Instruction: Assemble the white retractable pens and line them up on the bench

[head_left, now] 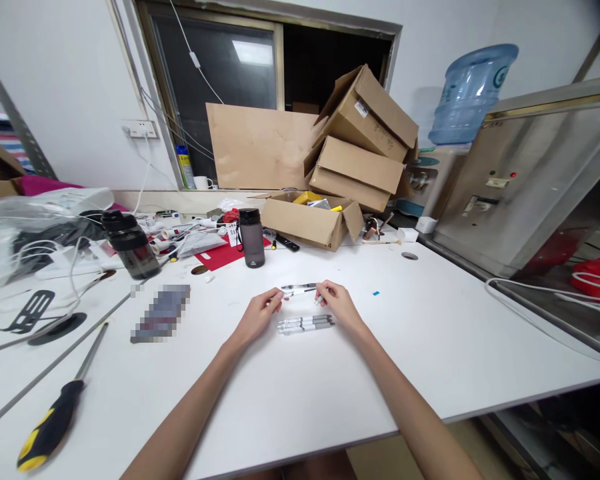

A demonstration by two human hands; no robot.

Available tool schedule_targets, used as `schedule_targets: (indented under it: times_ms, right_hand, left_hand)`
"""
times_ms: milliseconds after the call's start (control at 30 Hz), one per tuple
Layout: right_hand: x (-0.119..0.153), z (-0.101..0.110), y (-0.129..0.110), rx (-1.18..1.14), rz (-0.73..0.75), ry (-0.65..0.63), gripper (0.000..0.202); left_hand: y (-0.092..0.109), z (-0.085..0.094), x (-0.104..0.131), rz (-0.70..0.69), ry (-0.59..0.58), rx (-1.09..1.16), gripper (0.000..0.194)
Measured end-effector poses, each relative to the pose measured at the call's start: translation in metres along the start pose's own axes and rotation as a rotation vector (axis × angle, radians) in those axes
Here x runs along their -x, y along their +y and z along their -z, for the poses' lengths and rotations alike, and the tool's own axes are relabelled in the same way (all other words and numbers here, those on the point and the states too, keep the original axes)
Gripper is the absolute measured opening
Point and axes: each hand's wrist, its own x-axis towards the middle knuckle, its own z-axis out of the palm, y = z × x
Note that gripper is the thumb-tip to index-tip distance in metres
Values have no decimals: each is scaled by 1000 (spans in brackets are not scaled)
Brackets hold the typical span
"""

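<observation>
Both my hands meet over the middle of the white table [430,333]. My left hand [258,315] pinches the left end of a slim white and grey pen [299,289]. My right hand [336,304] grips its right end, so the pen hangs level between them just above the table. A few more pens of the same kind [305,324] lie side by side on the table right under my hands, touching my right palm.
A dark bottle [251,237] stands behind the pens, another dark bottle [129,243] to the left. A yellow-handled screwdriver [55,417] lies near left. An open cardboard box [311,220] and stacked boxes [363,140] sit at the back; a metal cabinet [530,180] stands right.
</observation>
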Motion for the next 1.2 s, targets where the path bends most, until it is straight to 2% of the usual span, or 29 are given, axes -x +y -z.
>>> schedule_targets:
  times_ms: [167,367,467,767,967,1200]
  right_hand:
    - [-4,2,-1,-74,-3,6,44]
    - [-7,15,3,-125,-45,169,49]
    - [-8,19,6,-119,-45,203,49]
    - [-9,14,15,-95,-6,173,50]
    - [-7,8,24,-93,-13,151,43]
    - [-22,3,20,-130,-34,106,41]
  left_hand:
    - [-1,2,-1,-2,13,1,46]
    - [-10,7,-3,30,52,14,47]
    - [-13,8,-4,48,64,7,50]
    - [-17,3,1,43,12,-5,47]
    - [-20,1,2,65,2,5,44]
    - [-21,1,1,123,1,29,42]
